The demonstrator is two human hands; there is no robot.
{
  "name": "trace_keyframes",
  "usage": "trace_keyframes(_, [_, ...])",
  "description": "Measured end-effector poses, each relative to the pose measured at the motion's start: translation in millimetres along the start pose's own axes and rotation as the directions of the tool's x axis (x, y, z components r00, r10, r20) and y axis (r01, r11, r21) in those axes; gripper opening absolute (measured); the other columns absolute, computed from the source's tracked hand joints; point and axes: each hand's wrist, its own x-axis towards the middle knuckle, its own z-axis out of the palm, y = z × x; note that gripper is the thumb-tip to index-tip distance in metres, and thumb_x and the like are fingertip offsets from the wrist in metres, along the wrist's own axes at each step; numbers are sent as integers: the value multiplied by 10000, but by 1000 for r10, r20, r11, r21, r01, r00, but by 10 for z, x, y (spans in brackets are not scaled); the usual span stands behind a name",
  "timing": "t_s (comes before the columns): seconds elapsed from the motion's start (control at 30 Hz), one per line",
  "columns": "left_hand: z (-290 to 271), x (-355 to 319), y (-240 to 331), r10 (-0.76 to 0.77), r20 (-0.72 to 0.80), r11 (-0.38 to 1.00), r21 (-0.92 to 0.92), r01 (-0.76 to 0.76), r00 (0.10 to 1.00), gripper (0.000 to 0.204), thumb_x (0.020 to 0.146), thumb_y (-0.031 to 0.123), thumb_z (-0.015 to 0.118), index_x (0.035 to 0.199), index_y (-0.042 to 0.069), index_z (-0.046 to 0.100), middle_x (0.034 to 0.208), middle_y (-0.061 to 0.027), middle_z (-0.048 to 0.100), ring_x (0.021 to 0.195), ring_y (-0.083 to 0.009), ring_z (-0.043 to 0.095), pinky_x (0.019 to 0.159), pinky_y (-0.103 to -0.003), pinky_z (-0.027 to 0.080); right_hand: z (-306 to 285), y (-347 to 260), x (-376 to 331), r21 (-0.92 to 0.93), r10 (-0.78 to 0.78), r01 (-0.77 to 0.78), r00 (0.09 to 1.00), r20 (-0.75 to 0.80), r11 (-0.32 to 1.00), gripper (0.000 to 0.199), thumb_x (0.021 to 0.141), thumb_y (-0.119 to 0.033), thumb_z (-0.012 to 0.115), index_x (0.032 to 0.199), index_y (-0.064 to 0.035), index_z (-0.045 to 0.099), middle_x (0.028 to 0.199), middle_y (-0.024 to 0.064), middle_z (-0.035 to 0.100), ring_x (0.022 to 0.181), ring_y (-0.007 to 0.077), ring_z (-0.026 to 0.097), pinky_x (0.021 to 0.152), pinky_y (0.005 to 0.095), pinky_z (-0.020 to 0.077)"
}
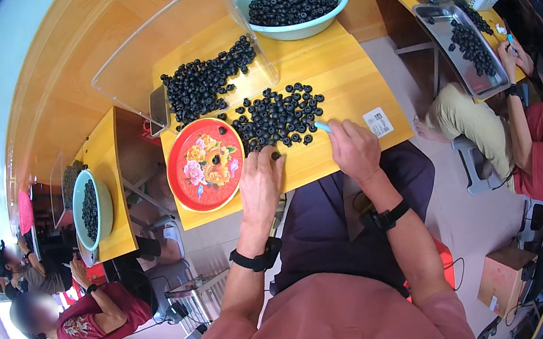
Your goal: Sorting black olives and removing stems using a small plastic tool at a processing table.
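Observation:
My left hand point(261, 179) is at the table's near edge with its fingers closed on a small black round part point(275, 156). In my right hand point(355, 148) is a slim light-blue tool point(323, 126) with its tip pointing left; its kind I cannot make out. Between and beyond the hands, a loose pile of black round parts point(275, 115), many with a centre hole, lies on the yellow table point(333, 65). Left of my left hand stands a round red tray point(179, 175) with a flower pattern, holding a few of these parts.
Behind the pile, a clear plastic bin point(126, 58) lies with many black parts in it. A pale-green basin point(298, 31) full of them stands at the back. A white label point(378, 122) is on the table's right. Other people sit at tables on both sides.

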Motion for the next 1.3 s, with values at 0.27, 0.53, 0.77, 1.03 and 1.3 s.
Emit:
trace_keyframes(0.27, [181,-11,-125,-34,-32,995,-97,31,999,231,887,63,819,1091,22,720,971,-143,686,820,-294,696,731,-401,562,-8,-6,16,-4,-1,1,1000,-6,1000,59,940,-119,686,985,-80,680,757,72,558,696,265,643,607,413,514])
trace_keyframes(0.53, [384,159,137,-273,-4,767,-605,215,962,201,902,1,819,1099,-14,782,1085,-55,695,860,-86,646,777,-244,553,0,9,-11,14,10,-11,999,31,1000,145,932,-153,716,1060,-85,715,767,79,566,670,297,618,602,433,492])
trace_keyframes(0.77, [643,223,117,-311,-24,671,-714,202,950,298,869,-22,825,1158,21,763,1013,-76,698,805,-137,664,754,-280,565,-51,-1,1,22,-115,115,993,18,993,74,920,-134,709,982,-96,696,722,55,528,639,242,618,556,398,491])
trace_keyframes(1.03, [567,245,174,-127,-88,831,-554,57,988,402,841,-52,831,1224,23,733,985,-76,697,819,-133,659,757,-276,564,-35,17,7,46,-162,161,987,21,986,87,903,-128,731,979,-86,718,698,46,520,612,227,607,538,380,484])
trace_keyframes(1.3, [572,252,176,-145,-55,813,-575,87,988,416,840,-65,821,1235,28,728,993,-73,708,838,-130,665,782,-274,572,-23,16,12,34,-160,159,986,34,987,92,903,-121,729,984,-77,728,687,47,517,597,229,606,527,378,479])
